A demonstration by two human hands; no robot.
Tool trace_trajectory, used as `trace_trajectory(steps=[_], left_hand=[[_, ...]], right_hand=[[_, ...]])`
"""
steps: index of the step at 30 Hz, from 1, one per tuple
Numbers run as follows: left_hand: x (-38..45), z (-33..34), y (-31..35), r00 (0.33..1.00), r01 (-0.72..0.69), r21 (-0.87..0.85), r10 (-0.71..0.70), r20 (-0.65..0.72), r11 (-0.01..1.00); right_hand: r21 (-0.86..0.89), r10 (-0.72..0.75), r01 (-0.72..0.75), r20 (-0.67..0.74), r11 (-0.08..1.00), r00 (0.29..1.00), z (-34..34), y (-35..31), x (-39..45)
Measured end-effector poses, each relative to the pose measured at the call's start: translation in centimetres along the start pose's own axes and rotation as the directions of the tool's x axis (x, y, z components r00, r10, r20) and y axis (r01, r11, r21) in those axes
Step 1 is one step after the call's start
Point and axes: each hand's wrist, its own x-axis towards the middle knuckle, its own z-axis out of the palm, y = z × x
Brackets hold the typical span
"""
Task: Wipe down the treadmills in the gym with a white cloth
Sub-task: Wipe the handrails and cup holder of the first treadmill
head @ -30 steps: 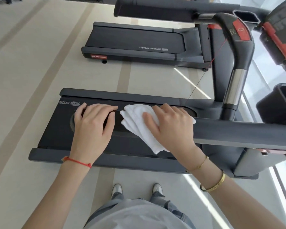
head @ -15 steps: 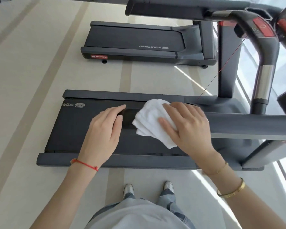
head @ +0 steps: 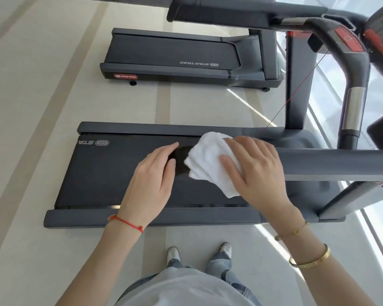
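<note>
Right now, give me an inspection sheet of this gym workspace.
Surface: near treadmill, dark belt, grey side rails, grey handrail across its right end.
Job's things: folded white cloth, on the handrail under the right hand.
Clutter: nothing seen.
Grippers: left hand flat, fingers straight, holding nothing; right hand pressing on the cloth with straight fingers.
Cables: thin red cord running from the console down to the treadmill base.
Surroundings: second treadmill beyond, pale striped floor, window along the right.
</note>
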Motion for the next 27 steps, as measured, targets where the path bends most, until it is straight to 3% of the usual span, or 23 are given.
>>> trace_trajectory(steps=[4,8,13,18,20,24,27], left_hand=[[0.0,-0.2,0.1,1.000,-0.016,0.020,0.015,0.015,1.000],[0.0,0.0,0.2,1.000,-0.003,0.013,0.003,0.020,1.000],[-0.1,-0.2,0.3,0.999,0.005,-0.003,-0.005,0.040,1.000],[-0.2,-0.2,0.8,0.999,0.018,0.051,-0.020,0.039,0.999],[-0.1,0.0,1.0,1.000,0.016,0.053,-0.017,0.024,0.998],[0.2,0.6,1.4,1.000,-0.021,0.043,0.021,0.003,0.999],[0.7,1.1,2.1,0.998,-0.060,0.085,0.060,0.001,0.995]], right_hand=[[-0.073,0.259,-0.255,0.049,0.964,0.965,0.1,-0.1,2.1],[-0.053,0.131,-0.125,0.114,0.991,0.985,1.7,-3.0,4.1],[-0.050,-0.022,0.019,-0.052,0.999,0.998,1.2,-1.0,1.2],[-0.083,0.277,-0.283,-0.071,0.956,0.958,0.4,1.5,1.6],[-0.066,0.221,-0.224,-0.046,0.972,0.974,1.0,-0.3,2.2],[-0.007,-0.026,0.026,-0.089,1.000,0.996,1.9,-1.7,1.0],[-0.039,-0.078,0.074,-0.141,0.997,0.987,1.4,0.5,0.0]])
